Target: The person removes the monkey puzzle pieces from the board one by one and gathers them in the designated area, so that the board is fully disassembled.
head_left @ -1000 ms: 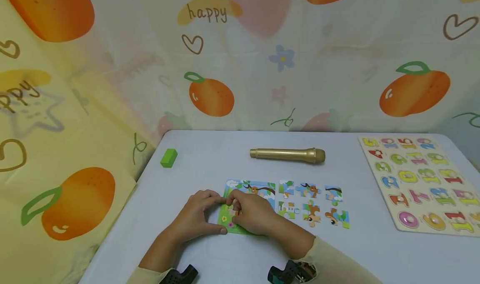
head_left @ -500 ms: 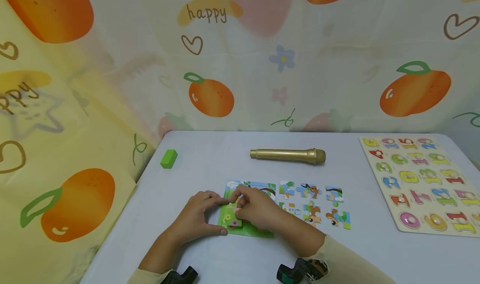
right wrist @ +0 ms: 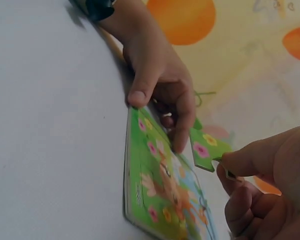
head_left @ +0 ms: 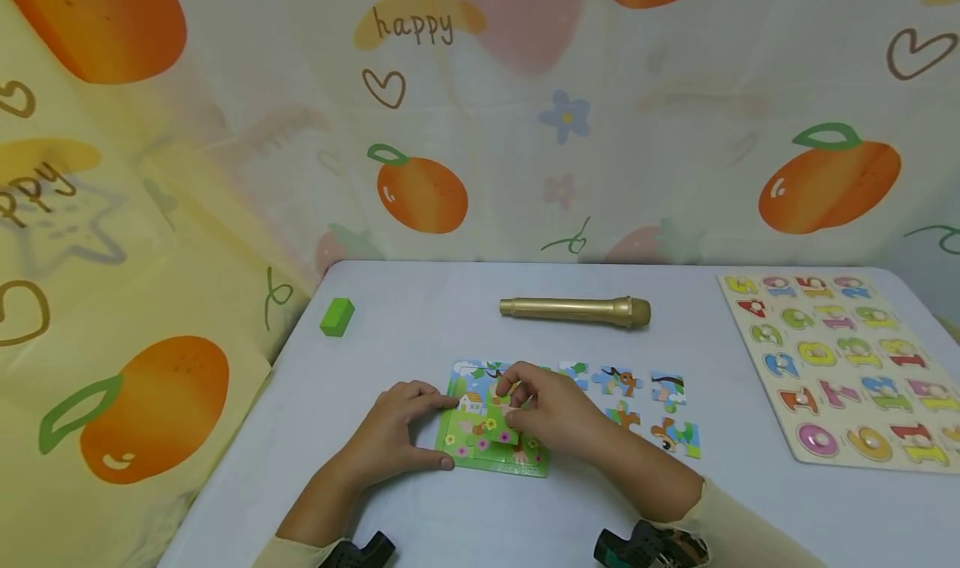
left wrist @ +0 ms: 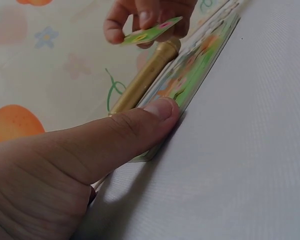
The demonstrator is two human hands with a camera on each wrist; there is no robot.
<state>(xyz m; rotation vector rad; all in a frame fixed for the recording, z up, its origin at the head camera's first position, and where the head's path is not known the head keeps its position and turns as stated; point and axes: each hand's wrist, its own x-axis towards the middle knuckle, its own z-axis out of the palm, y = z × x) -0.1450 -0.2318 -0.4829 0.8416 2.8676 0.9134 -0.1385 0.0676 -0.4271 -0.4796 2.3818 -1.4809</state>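
Observation:
In the head view, a jigsaw board [head_left: 491, 465] with a deer-and-flowers picture lies on the table. My left hand [head_left: 393, 430] rests at its left edge, the thumb [left wrist: 160, 110] and index finger touching the border. My right hand [head_left: 558, 410] pinches a green puzzle piece [right wrist: 206, 147] with pink and yellow flowers between thumb and fingers. That piece is raised above the board and tilted, as the left wrist view shows. Loose puzzle pieces [head_left: 618, 381] lie in two rows right of the board; my right hand and forearm hide some of them.
A gold microphone [head_left: 573, 310] lies behind the board. A green block [head_left: 337, 317] sits near the table's back left corner. On the right is a number board [head_left: 847, 368] with colourful shapes. A patterned cloth [head_left: 480, 135] hangs behind the white table [head_left: 420, 510].
My right hand has lifted the green flowered piece off the board's lower left and carried it rightward, uncovering more of the picture. My left hand has stayed at the board's edge.

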